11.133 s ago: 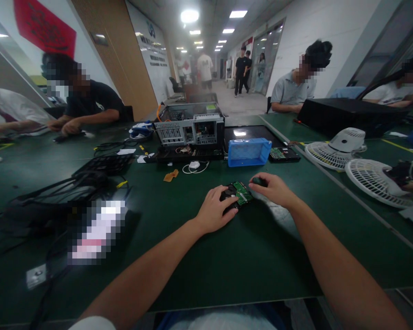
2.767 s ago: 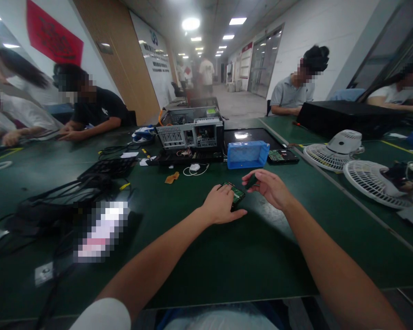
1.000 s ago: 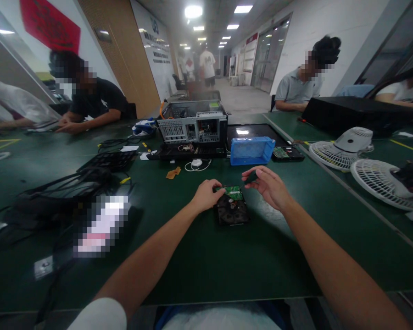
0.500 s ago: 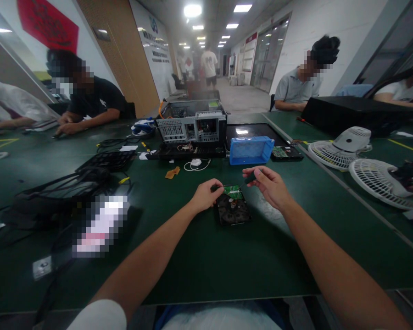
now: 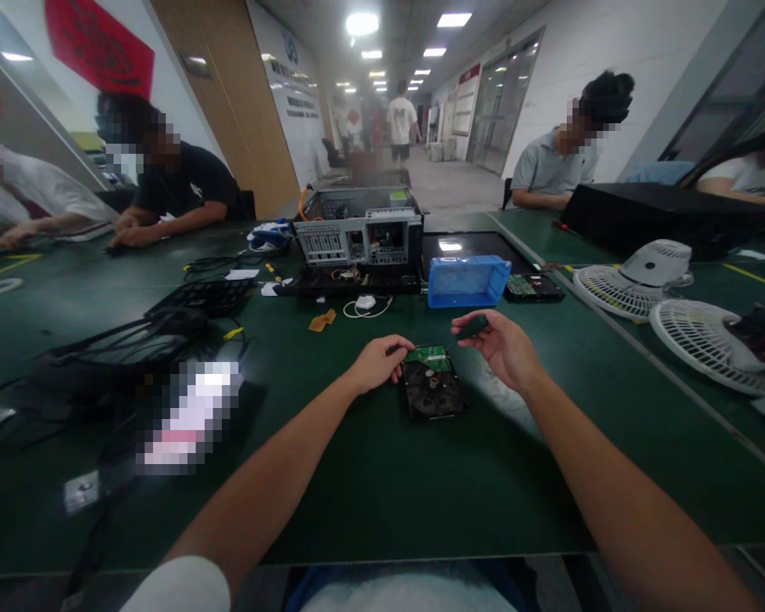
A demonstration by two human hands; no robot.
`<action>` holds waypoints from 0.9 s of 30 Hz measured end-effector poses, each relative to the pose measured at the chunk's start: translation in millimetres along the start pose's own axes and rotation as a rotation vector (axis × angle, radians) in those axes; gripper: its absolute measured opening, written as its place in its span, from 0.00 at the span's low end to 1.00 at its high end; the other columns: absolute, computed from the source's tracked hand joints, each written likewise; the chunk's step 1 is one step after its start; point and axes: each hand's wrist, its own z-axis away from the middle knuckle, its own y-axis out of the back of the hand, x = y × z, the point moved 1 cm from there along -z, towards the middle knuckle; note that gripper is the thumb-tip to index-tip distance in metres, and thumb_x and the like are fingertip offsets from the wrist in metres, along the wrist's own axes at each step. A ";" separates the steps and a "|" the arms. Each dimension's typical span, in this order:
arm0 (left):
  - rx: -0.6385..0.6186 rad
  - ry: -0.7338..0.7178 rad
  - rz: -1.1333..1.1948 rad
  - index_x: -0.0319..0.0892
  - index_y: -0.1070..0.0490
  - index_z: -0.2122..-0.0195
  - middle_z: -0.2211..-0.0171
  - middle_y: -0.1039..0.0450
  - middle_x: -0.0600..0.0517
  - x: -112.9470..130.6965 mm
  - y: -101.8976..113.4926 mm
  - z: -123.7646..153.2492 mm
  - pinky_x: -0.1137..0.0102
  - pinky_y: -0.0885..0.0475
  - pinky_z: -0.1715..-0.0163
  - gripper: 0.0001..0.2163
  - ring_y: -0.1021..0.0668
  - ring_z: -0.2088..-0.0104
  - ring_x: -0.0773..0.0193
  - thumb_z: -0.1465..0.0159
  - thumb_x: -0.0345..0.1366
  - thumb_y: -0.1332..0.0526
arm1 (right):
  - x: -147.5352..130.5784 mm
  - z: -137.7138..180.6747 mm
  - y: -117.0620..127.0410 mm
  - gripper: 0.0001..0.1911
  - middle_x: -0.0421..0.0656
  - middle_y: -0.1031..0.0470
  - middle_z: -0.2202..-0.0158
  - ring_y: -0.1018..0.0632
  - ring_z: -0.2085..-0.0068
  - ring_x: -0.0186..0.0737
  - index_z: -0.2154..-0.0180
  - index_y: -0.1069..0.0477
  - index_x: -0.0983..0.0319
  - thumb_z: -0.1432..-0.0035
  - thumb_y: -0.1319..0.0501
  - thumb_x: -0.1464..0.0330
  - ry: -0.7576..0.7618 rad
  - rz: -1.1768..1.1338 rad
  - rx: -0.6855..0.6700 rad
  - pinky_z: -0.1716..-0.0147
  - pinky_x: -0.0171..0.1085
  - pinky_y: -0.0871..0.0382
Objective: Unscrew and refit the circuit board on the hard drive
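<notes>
A black hard drive (image 5: 434,391) lies flat on the green table (image 5: 370,484) in front of me, with a green circuit board at its far end. My left hand (image 5: 377,362) pinches the drive's far left corner with curled fingers. My right hand (image 5: 498,343) hovers just right of the drive, above the table. Its fingers and thumb are closed on a small dark tool (image 5: 473,326), which I cannot name more closely.
Beyond the drive stand a blue plastic bin (image 5: 467,282), an open computer case (image 5: 358,233) and a second drive (image 5: 533,287). Black cables and a keyboard (image 5: 199,299) lie left, two white fan grilles (image 5: 631,279) right. Several seated people work around the table.
The drive lay tilted under my left hand earlier; it now rests flat with its dark side showing. Over the last second both hands have stayed almost still.
</notes>
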 end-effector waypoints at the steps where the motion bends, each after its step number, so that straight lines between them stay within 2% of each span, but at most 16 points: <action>1: 0.011 -0.005 -0.007 0.40 0.25 0.49 0.79 0.29 0.57 0.3 -0.6 1.0 0.78 0.31 0.80 0.11 0.25 0.81 0.70 0.28 0.36 0.42 | -0.5 0.3 -0.2 0.16 0.49 0.19 0.54 0.19 0.52 0.49 0.58 0.20 0.59 0.32 0.40 0.56 0.001 0.003 -0.004 0.57 0.43 0.21; 4: 0.043 -0.016 -0.026 0.41 0.25 0.49 0.77 0.29 0.57 3.6 -2.6 4.1 0.78 0.31 0.80 0.10 0.25 0.80 0.70 0.29 0.35 0.41 | -2.6 1.3 -2.3 0.15 0.49 0.19 0.53 0.20 0.51 0.49 0.58 0.20 0.59 0.32 0.40 0.57 -0.006 0.016 -0.028 0.58 0.43 0.21; 7: 0.025 -0.043 -0.044 0.41 0.25 0.48 0.76 0.29 0.56 8.9 -4.6 6.9 0.78 0.31 0.79 0.11 0.25 0.79 0.71 0.29 0.34 0.42 | -4.1 1.9 -4.6 0.14 0.50 0.19 0.53 0.20 0.51 0.49 0.58 0.19 0.59 0.32 0.39 0.58 -0.021 0.034 -0.038 0.58 0.43 0.21; 10: 0.054 -0.056 -0.037 0.40 0.27 0.46 0.69 0.26 0.54 12.0 -5.2 8.4 0.78 0.30 0.79 0.13 0.25 0.78 0.72 0.29 0.32 0.42 | -4.1 1.8 -5.4 0.13 0.49 0.20 0.52 0.20 0.51 0.48 0.57 0.19 0.59 0.33 0.38 0.59 -0.021 0.034 -0.034 0.58 0.42 0.21; 23: 0.031 0.000 -0.056 0.38 0.28 0.41 0.77 0.29 0.57 12.9 -1.2 8.3 0.76 0.29 0.79 0.16 0.25 0.80 0.70 0.28 0.34 0.42 | -2.0 -1.2 1.0 0.14 0.48 0.20 0.51 0.21 0.51 0.51 0.57 0.21 0.56 0.33 0.39 0.55 -0.019 0.079 0.010 0.60 0.45 0.23; 25: 0.034 0.002 -0.052 0.37 0.28 0.41 0.77 0.29 0.57 13.9 -1.6 8.7 0.76 0.29 0.79 0.16 0.26 0.81 0.70 0.28 0.34 0.42 | -1.8 -1.4 1.8 0.12 0.46 0.20 0.51 0.21 0.54 0.48 0.58 0.22 0.56 0.33 0.38 0.56 0.006 0.126 0.036 0.63 0.42 0.24; 27: 0.036 0.000 -0.061 0.37 0.28 0.42 0.78 0.29 0.57 15.2 -2.0 9.1 0.76 0.30 0.79 0.16 0.26 0.81 0.70 0.28 0.33 0.42 | -2.8 -1.0 1.5 0.12 0.45 0.19 0.53 0.22 0.62 0.43 0.59 0.22 0.56 0.34 0.36 0.56 0.008 0.165 0.069 0.70 0.38 0.28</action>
